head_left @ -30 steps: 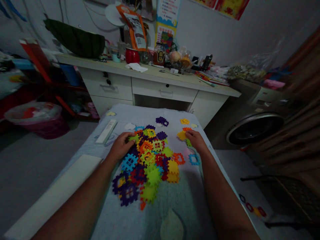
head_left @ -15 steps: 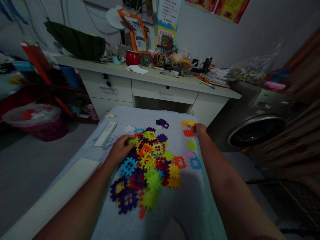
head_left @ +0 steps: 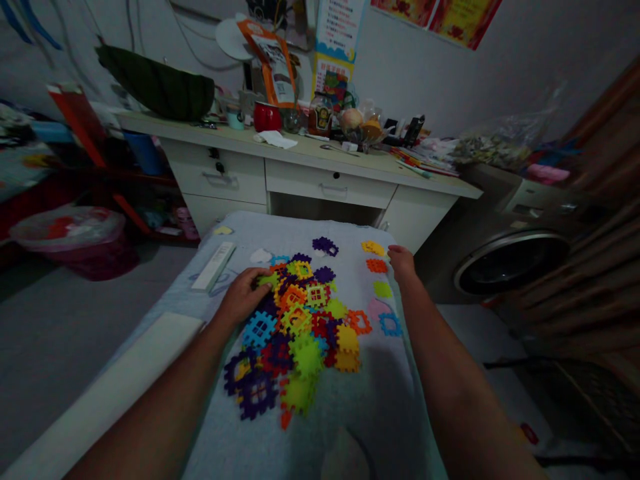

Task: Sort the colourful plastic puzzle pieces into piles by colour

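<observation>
My left hand (head_left: 243, 295) is at the left edge of a pile of plastic interlocking tiles, its thumb and fingers closed on a green tile (head_left: 270, 279). The pile mixes purple, orange, yellow, red, blue and green tiles, among them a blue tile with window bars (head_left: 259, 329). At the far right of the cloth, my right hand (head_left: 401, 263) is just beside a yellow tile (head_left: 373, 248), its fingers slightly apart with nothing seen in them. Below that tile lie an orange tile (head_left: 377, 265), a flat green tile (head_left: 383, 289) and a blue frame tile (head_left: 390, 325) in a column.
A pale blue cloth (head_left: 385, 413) covers the work surface. On its left lie a white box (head_left: 214, 268) and a long white strip (head_left: 150, 367). Behind stands a white cabinet (head_left: 330, 180) with jars and a bag on top. A washing machine (head_left: 480, 227) is at right.
My right hand has let go of the yellow tile, which now lies flat above the orange one, and its fingers have drawn back slightly right. The left hand keeps its place at the pile.
</observation>
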The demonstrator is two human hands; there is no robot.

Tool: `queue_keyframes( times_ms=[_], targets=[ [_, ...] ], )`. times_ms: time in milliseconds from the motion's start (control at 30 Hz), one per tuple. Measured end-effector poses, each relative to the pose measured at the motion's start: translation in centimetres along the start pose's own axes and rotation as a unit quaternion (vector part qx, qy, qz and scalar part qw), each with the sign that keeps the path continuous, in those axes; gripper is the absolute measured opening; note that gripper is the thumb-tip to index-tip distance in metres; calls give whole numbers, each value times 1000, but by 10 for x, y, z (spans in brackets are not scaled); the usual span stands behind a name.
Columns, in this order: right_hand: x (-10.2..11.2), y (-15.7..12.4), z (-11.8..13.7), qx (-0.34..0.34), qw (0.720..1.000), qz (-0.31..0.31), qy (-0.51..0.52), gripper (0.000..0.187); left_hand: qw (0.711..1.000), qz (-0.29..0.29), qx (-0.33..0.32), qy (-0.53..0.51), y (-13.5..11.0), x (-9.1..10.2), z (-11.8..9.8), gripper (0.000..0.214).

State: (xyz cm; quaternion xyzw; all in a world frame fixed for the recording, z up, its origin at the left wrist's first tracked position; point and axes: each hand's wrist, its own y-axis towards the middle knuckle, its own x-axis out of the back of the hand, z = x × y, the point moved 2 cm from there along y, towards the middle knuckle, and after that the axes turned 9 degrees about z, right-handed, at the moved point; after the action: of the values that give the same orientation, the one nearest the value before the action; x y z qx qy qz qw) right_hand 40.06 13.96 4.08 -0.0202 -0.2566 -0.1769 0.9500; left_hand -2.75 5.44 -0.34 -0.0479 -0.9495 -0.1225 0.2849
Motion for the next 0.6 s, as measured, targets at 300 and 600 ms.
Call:
queue_keyframes(
  times_ms=[300,600],
  targets=[
    [-76,-92,40,141,961,228,-74,20,1000,-1,6,-1,-2,0,-4,37],
    [-112,-106,29,151,964,175,-135,21,1000,-1,1,-7,-1,0,-4,36]
  ],
)
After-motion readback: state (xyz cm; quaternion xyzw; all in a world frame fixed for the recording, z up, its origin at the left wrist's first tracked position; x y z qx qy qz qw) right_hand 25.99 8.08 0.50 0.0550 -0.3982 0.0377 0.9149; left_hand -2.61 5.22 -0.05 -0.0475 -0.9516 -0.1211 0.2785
